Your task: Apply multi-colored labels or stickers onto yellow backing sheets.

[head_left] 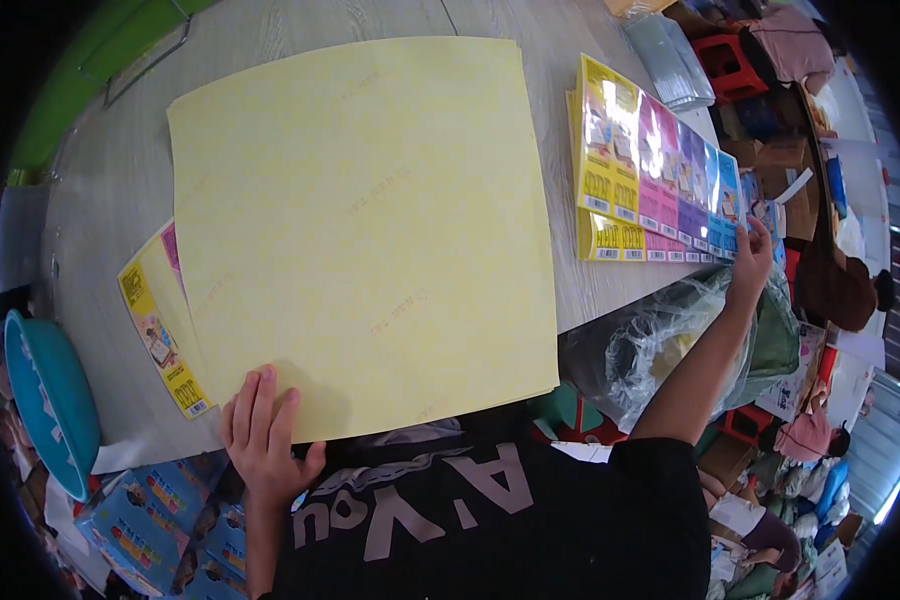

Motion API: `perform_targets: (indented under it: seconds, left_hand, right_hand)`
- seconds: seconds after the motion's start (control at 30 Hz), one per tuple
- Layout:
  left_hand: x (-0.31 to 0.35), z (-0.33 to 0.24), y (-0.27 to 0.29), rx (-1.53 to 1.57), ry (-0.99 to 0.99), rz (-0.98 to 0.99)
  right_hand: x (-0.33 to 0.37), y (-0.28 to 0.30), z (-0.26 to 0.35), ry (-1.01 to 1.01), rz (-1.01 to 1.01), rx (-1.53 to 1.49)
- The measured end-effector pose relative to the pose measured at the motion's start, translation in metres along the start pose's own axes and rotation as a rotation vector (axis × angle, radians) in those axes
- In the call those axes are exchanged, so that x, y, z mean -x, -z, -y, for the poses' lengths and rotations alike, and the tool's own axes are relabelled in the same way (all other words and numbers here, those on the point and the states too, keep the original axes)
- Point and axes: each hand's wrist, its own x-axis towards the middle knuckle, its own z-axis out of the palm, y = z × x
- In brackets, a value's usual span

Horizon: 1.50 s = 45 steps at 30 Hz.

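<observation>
A large stack of pale yellow sheets covers the middle of the table, faint print on its top face. My left hand lies on the near left edge of that stack, its fingers stretched out. Over on the right, my right hand pinches the near corner of a glossy strip of colourful printed labels, running yellow, pink, purple and blue. This strip overlaps another like it on the table's right side. Under the stack's left edge a yellow printed label sheet sticks out partly.
A teal basin stands left of the table, above blue printed boxes. Clear plastic bags hang by the right edge. Clear plastic packs lie at the far right. Red stools, cartons and several people are beyond.
</observation>
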Motion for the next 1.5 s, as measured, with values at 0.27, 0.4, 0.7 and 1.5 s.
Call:
perform_targets:
  seconds: [0.27, 0.4, 0.7, 1.5]
  left_hand:
    - [-0.003, -0.003, 0.005, 0.051, 0.038, 0.037]
    - [-0.003, -0.006, 0.005, 0.046, 0.046, 0.041]
    - [-0.004, -0.003, 0.003, 0.060, 0.037, 0.020]
    - [-0.110, 0.017, 0.110, 0.175, -0.221, -0.362]
  right_hand:
    - [-0.013, 0.017, -0.017, 0.073, 0.026, 0.031]
    - [-0.016, 0.022, -0.020, 0.108, 0.019, -0.036]
    - [-0.012, 0.014, -0.004, 0.129, 0.100, 0.190]
    - [0.159, -0.090, 0.278, 0.897, 0.838, -0.128]
